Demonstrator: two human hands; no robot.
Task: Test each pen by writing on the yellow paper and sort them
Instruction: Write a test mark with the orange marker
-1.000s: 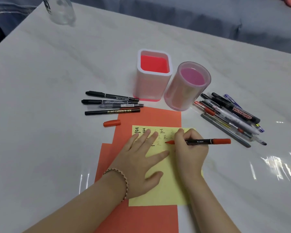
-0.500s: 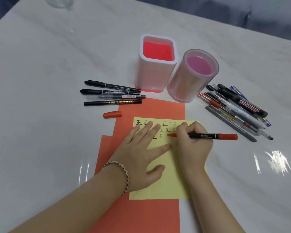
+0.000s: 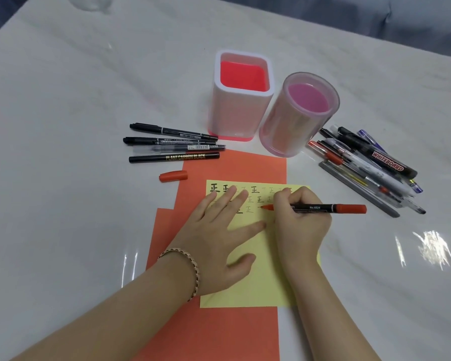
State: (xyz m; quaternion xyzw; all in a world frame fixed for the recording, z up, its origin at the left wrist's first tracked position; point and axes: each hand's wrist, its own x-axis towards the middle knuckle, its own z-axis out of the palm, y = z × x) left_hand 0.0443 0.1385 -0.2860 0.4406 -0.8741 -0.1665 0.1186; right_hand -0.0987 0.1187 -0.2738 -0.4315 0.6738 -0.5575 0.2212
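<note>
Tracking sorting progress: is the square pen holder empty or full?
Empty: the square holder shows a bare red bottom, no pens inside.

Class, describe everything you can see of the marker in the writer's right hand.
The marker has a black barrel printed No.6824, a red tip and a red rear end. It lies nearly level, tip pointing left at the yellow paper; contact is unclear. The right hand grips its front.

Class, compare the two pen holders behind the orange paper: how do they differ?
The square holder is opaque white with a red inside; the round holder is translucent pink. The square holder stands beside the row of four pens; the round holder beside the mixed pen pile. Both stand upright, with no pens inside.
</note>
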